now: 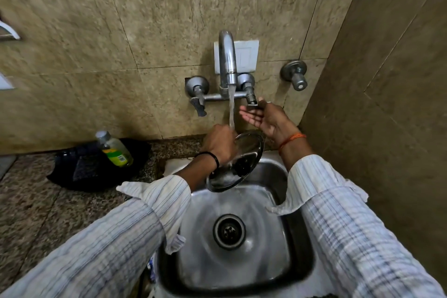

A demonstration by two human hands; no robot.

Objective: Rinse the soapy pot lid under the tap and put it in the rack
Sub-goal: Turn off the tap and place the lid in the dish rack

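Closest in, water swirls around the drain (229, 231) of the steel sink (298, 271). Just above the basin's far edge, the left hand (219, 144) is clamped on the rim of the pot lid (238, 164), which is tilted with its black knob facing the camera, right under the stream. The right hand (264, 117) is loose, fingers spread, at the right tap handle (251, 100). The tap (227, 58) runs from the tiled wall (145, 19). A soap bottle (115, 149) sits on the counter (36, 205) to the left.
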